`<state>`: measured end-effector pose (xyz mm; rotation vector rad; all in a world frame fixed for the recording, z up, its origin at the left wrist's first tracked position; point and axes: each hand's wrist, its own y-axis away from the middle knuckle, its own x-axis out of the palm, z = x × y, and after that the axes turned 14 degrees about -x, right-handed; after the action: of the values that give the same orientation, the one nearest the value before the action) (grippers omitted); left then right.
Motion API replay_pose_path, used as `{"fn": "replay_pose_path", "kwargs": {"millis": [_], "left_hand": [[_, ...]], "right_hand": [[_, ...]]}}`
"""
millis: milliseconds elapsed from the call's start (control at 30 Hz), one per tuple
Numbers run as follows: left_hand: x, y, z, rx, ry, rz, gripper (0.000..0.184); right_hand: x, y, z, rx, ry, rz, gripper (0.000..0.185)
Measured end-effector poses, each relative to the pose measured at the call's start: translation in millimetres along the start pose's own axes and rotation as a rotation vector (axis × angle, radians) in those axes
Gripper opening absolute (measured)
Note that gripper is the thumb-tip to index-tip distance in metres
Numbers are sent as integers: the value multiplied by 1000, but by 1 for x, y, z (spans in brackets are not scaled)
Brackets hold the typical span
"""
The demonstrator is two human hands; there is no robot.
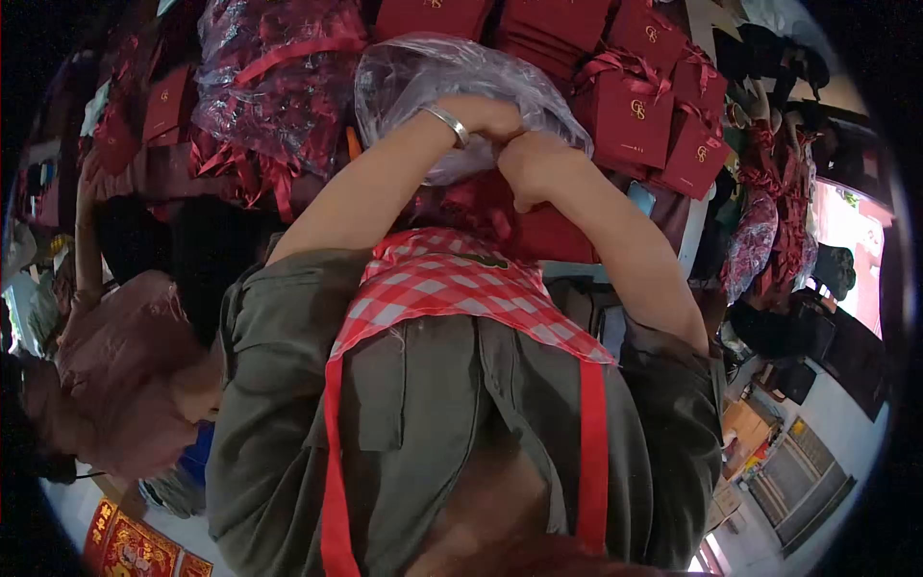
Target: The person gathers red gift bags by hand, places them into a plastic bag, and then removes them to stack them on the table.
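Note:
A clear plastic bag lies spread on the work surface in front of my body. My left hand, with a silver bracelet at its wrist, is closed on the bag's film. Close against it, my right hand is closed on the bag's near right side. Both sets of fingertips are mostly hidden. Just below the hands, dark red items lie at the edge of my red-and-white checked apron.
Red gift bags with ribbons and gold letters stand at the right, beside stacked red ones. A plastic-wrapped red bundle lies at the left. Another person is at the far left, one arm reaching towards the table.

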<state>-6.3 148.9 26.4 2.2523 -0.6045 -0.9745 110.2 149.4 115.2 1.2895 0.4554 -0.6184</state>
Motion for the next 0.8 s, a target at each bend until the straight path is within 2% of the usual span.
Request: {"fn": "replay_pose_path", "kwargs": {"millis": [33,100,133,167,233,267,300,367,400,467,500,567,600,700,767,800], "left_hand": [[-8,18,-11,2,0,-5,43],[-15,36,-20,-163,126,23,45],[-2,1,12,73,25,-66,53],[-1,0,18,76,22,-61,53],[-3,9,23,-78,-210,-41,66],[4,26,30,34,-144,-163,75],[12,28,37,38,-146,-159,75],[38,23,47,29,-171,-94,77],[23,52,20,-74,-225,181,78],[50,63,28,-1,-261,153,80],[42,88,15,-74,-337,250,81],[45,108,13,-165,-289,307,78],[54,109,20,-40,-216,279,79],[48,104,27,-94,-276,325,75],[32,99,22,6,-89,159,63],[44,77,41,126,199,11,38]], "right_hand": [[1,-3,-7,70,-45,70,33],[12,-5,-17,33,-60,73,39],[15,-4,-17,24,-85,60,42],[17,-3,-18,15,-113,47,46],[19,-1,-21,39,-125,58,51],[18,0,-22,60,-127,70,57],[16,2,-24,63,-131,70,57],[15,5,-28,96,-220,50,65],[18,4,-30,93,-226,54,65],[23,0,-35,130,-226,70,67],[23,1,-36,124,-235,70,67],[21,6,-39,130,-191,104,66],[24,11,-42,111,-189,63,66],[26,11,-41,136,-168,119,66],[29,6,-43,142,-163,136,66],[30,4,-44,155,-156,148,65]]}}
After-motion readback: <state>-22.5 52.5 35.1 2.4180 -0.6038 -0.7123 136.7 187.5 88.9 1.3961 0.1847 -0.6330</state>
